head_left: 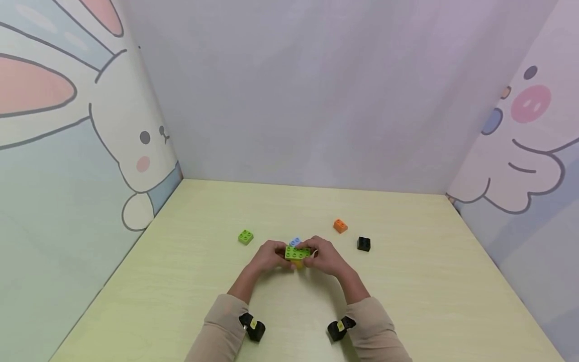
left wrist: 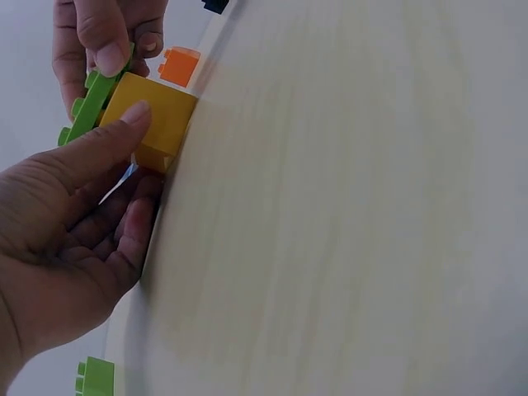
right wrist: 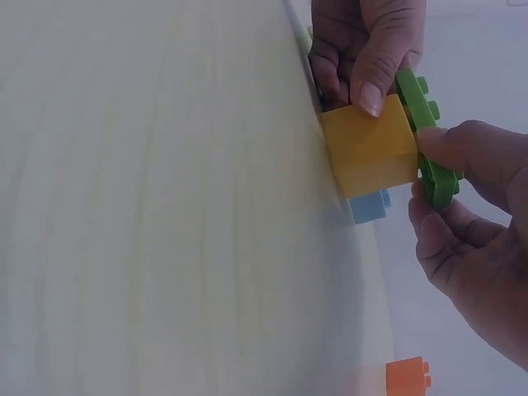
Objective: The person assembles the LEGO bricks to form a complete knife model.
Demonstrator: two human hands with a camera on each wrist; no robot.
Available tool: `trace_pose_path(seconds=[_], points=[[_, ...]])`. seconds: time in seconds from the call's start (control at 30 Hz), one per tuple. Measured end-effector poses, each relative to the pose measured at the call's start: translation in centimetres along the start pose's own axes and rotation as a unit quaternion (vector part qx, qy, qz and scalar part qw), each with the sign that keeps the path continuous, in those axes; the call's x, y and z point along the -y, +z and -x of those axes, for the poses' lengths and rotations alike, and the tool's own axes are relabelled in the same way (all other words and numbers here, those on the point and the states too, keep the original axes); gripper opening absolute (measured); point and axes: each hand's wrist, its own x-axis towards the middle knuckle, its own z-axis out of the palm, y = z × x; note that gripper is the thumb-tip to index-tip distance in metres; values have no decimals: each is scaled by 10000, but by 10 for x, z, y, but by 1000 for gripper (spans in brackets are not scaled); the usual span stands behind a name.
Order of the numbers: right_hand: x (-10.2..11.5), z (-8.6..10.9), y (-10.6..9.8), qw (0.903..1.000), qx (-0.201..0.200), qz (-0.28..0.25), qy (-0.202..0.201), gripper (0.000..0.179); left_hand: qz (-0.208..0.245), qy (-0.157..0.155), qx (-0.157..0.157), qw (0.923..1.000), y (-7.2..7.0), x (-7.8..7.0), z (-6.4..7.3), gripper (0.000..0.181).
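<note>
In the head view my left hand (head_left: 270, 257) and right hand (head_left: 326, 256) meet over the middle of the table, around a long green brick (head_left: 295, 254) set on top of a yellow block (right wrist: 371, 153). My left thumb lies on the yellow block's side while the left fingers curl behind it. Between thumb and fingertips, my right hand (right wrist: 487, 227) pinches one end of the long green brick. That end tilts slightly off the yellow block in the right wrist view. A light blue brick (head_left: 295, 242) sits just behind, partly hidden by the hands.
A small green brick (head_left: 246, 237) lies to the left of the hands. Off to the right are an orange brick (head_left: 341, 225) and a black brick (head_left: 364, 244). A pale curtain (head_left: 298, 100) hangs at the table's back edge, with cartoon-printed walls on both sides.
</note>
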Motion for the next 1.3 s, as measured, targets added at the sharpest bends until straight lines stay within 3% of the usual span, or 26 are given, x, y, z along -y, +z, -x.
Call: trace_pose_path(seconds=[0.53, 0.9, 1.1, 1.3], points=[[0, -2, 1, 9996, 100, 269, -39, 31, -256, 188, 73, 9995, -2, -2, 2, 27], [3, -3, 1, 9990, -38, 428, -112, 32, -231, 153, 84, 9996, -2, -4, -1, 25], [2, -4, 3, 9992, 65, 350, -190, 30, -205, 19, 20, 9998, -2, -3, 0, 26], [1, -4, 0, 9990, 138, 412, -138, 31, -292, 113, 86, 9995, -2, -3, 1, 25]])
